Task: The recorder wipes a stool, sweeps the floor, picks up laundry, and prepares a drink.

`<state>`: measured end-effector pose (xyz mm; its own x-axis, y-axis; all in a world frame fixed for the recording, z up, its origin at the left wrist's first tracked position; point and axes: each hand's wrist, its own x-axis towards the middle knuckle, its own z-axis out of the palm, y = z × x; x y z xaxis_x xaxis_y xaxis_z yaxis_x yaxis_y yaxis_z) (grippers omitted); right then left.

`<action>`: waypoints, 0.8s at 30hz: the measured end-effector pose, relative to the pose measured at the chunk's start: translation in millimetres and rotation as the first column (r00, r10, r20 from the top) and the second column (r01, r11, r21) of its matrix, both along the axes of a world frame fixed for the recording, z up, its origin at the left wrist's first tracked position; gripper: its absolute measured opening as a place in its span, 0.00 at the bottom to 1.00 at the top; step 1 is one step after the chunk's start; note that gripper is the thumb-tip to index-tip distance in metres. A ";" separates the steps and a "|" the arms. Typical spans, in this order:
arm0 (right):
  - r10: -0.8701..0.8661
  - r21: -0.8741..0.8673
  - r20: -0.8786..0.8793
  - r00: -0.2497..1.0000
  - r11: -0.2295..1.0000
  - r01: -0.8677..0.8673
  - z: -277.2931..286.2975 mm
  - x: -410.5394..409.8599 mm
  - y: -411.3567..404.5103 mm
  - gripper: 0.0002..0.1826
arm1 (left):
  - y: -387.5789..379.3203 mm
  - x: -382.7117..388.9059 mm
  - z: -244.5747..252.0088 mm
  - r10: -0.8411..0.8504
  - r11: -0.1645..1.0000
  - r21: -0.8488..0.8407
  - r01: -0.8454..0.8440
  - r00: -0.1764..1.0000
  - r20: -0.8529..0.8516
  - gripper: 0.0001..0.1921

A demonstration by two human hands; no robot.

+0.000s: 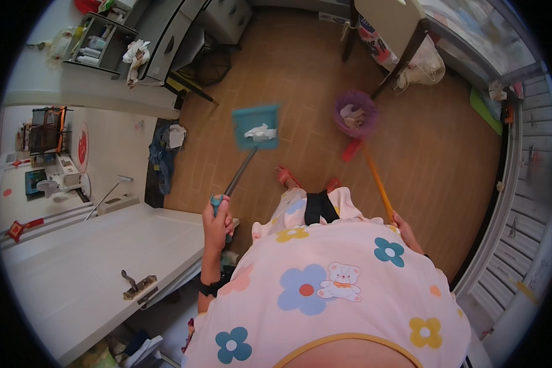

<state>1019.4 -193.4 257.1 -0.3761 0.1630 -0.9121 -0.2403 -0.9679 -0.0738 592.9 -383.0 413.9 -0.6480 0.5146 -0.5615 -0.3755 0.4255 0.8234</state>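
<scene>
My left hand [218, 221] is closed around the teal grip of a long-handled dustpan, whose grey pole [243, 171] slopes up and away. The teal pan [253, 116], slightly blurred, carries crumpled white tissue [260, 133]. At my right side, my right hand [407, 232] grips the orange stick [378, 179] of what looks like a broom. Its red head [352, 150] is beside the near edge of a purple wastebasket [373, 120]. Crumpled paper [352, 117] lies inside that basket. Whether the red head touches the basket, I cannot tell.
A white door [106, 257] stands ajar at left. Clothes [164, 152] lie by the doorway. A grey desk [165, 50] is at the far left, a chair [391, 27] with bags at the far right. Wood-look floor [294, 73] runs between them; a shutter-like panel [510, 221] borders the right.
</scene>
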 end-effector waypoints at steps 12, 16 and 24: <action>0.349 0.070 -0.005 0.937 0.935 -0.347 -0.2 -195.5 62.7 0.10 | -47.1 -68.8 -0.1 0.253 0.967 0.013 -0.253 0.963 -0.092 0.09; 0.232 -0.021 -0.151 0.961 0.971 -0.238 -32.3 -246.7 82.0 0.08 | -56.5 -95.6 8.2 0.318 0.948 0.026 -0.317 0.943 -0.103 0.08; 0.588 0.316 -0.004 0.809 0.768 -0.557 -43.6 -351.9 124.2 0.07 | -73.1 -128.7 23.0 0.334 0.942 0.068 -0.328 0.934 -0.124 0.08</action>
<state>667.6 -69.2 213.5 -0.5676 0.1350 -0.8122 0.3304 -0.8662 -0.3749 464.2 -456.1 436.8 -0.8527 0.2808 -0.4405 -0.3755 0.2567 0.8906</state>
